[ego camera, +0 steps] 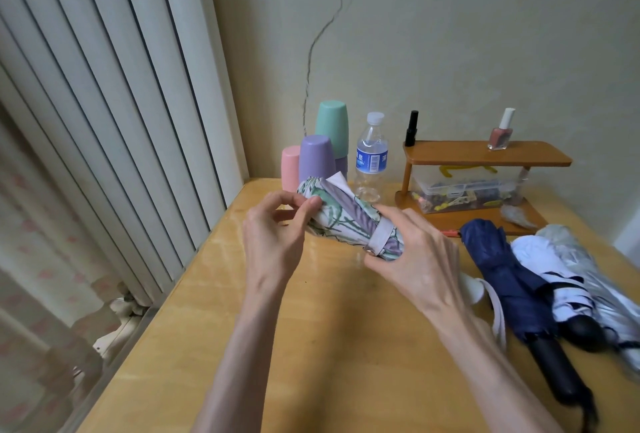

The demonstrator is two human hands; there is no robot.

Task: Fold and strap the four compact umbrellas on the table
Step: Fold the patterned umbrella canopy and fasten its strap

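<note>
Held above the yellow wooden bench, the rolled green-and-purple floral fabric umbrella has its loose pleats pinched by the left hand. The right hand curls round its pale strap. A slipped pinch could let folds bulge out.

Wooden table: navy umbrella, white umbrella, silver umbrella, cups, bottle, rack

**Floral umbrella held above the table**

Both hands hold the floral umbrella in the air. The left hand pinches its canopy end; the right hand grips it by the pale strap. Right of the right hand lie the navy umbrella, white umbrella and silver umbrella on the table.
</note>
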